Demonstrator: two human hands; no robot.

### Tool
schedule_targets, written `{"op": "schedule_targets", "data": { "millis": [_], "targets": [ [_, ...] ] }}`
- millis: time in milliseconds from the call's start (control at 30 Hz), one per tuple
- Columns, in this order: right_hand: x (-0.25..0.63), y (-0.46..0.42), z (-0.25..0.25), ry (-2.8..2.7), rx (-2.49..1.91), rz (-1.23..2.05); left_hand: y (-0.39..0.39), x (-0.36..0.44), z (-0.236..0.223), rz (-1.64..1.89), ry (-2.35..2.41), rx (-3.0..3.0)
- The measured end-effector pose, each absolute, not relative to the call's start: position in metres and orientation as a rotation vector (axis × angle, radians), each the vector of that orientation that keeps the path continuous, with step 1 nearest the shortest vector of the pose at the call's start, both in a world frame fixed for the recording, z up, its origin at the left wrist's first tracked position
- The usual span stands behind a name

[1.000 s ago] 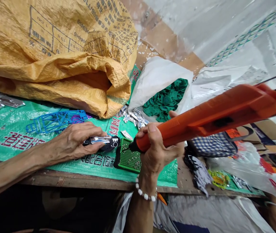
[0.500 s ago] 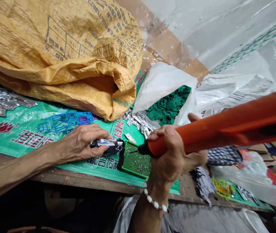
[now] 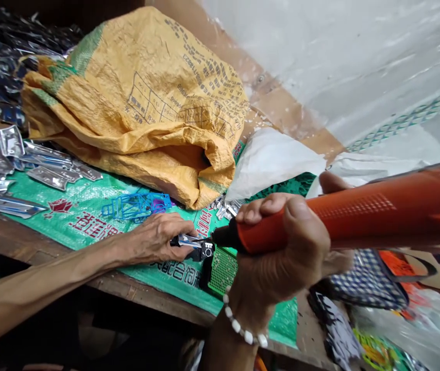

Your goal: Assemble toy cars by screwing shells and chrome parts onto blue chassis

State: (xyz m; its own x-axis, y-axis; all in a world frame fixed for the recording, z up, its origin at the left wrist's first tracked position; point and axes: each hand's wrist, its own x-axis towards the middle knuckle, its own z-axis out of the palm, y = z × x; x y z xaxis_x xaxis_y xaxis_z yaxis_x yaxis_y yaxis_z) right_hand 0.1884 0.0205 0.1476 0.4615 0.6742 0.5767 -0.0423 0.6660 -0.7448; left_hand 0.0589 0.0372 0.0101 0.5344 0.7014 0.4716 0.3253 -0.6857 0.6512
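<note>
My left hand [image 3: 160, 237] is closed around a small black part [image 3: 206, 251] with a shiny silver strip along its top, resting just above the green sheet. My right hand [image 3: 285, 252] is wrapped round an orange-red electric screwdriver [image 3: 382, 208] held nearly level. Its black nose points left, and the thin bit reaches over the silver strip at my left fingertips; I cannot tell whether it touches. Right below the nose lies a green perforated tray [image 3: 220, 275] with small screws, partly hidden by my right wrist. A blue lattice frame [image 3: 138, 206] lies behind my left hand.
A large yellow woven sack [image 3: 158, 113] fills the back. Silver strips [image 3: 55, 167] lie at the left. A white bag [image 3: 277, 157] with green pieces stands behind the screwdriver. Right of my forearm are a checkered cloth [image 3: 370, 281] and plastic bags.
The screwdriver has swung from over the screw tray to the silver-topped part in my left hand. The camera view has shifted, so more of the left side shows.
</note>
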Motion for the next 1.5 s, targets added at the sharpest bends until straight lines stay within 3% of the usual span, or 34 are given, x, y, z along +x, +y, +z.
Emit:
{"op": "schedule_targets", "data": {
  "millis": [300,1500],
  "targets": [
    [0.18,0.024,0.139,-1.1,-0.846,0.407,0.041,0.058,0.01,0.927,0.806,2.262],
    [0.174,0.027,0.126,-1.202,-0.695,0.601,0.043,0.053,0.016,0.821,0.807,2.263]
  ]
}}
